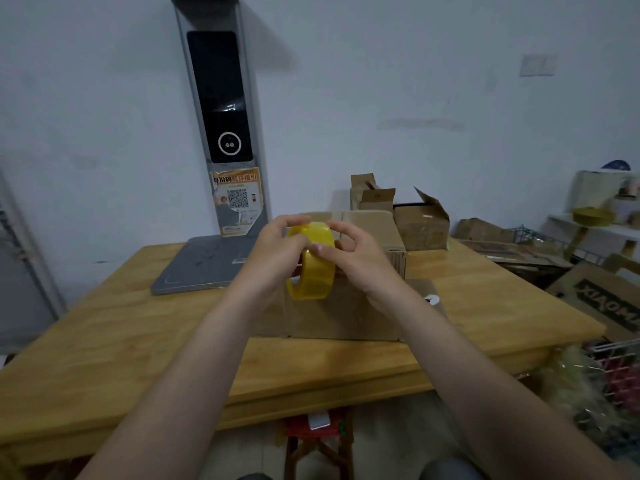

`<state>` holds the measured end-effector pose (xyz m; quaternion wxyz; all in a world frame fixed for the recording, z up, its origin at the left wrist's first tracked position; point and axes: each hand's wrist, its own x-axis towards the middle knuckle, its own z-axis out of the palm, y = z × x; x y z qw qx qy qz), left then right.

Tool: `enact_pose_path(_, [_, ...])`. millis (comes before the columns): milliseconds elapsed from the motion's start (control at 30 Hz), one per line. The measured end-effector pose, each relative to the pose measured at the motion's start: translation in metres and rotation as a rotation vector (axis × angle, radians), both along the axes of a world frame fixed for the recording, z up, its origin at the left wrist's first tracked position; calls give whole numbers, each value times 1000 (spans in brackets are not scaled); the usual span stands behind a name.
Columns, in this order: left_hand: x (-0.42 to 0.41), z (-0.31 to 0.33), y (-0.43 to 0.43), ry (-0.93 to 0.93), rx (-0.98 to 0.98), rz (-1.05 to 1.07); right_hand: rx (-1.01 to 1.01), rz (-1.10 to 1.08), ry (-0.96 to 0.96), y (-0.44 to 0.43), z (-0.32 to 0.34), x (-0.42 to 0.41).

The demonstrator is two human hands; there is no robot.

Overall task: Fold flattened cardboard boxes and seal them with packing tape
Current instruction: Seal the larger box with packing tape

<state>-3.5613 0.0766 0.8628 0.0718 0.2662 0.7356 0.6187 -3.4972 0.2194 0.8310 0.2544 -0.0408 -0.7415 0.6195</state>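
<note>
Wooden worktop (138, 341) bears the cardboard box (346, 317). Left grip (273, 251) clamps the tape roll (313, 275), right grip (360, 254) pinching at its twelve o'clock; best to lift the end with a nail, then peel straight.

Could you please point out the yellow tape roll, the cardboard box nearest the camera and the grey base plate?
Yellow roll of packing tape (314, 280): head view, lower outer band.
Brown cardboard box (346, 317): head view, near side face.
Grey flat base plate (201, 265): head view, bare top surface.
</note>
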Motion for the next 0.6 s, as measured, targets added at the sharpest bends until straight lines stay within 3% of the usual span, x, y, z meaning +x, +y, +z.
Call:
enact_pose_path(100, [-4, -6, -8, 198, -182, -11, -62, 17, 30, -4, -11, 2])
enact_pose_path(233, [-15, -19, -14, 355, -286, 113, 110, -62, 7, -4, -7, 2])
enact_pose_path(400, [-22, -27, -11, 315, -187, 148, 333, -75, -113, 2, 7, 5])
enact_pose_path(600, [-38, -37, -8, 171, -303, 65, 422, -48, -202, 13, -3, -2])
